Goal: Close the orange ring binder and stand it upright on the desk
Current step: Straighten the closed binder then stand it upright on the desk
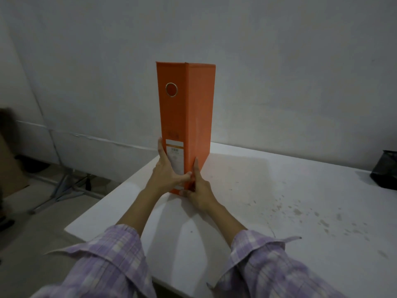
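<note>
Here, one orange ring binder (pixel 184 117) upright on desk (pixel 279 190), left hand (pixel 169 171), right hand (pixel 198 190) clasping

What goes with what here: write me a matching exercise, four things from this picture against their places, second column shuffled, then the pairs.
Column one
1. closed orange cardboard ring binder
2. round metal-rimmed finger hole
3. white paper label
4. crumpled black plastic bag

Column two
A. low on the spine, partly behind the left hand's thumb
B. at the desk's far right edge
C. standing upright on the desk, held near its base by the left hand and right hand
D. high on the spine

Pairs: 1-C, 2-D, 3-A, 4-B
</note>
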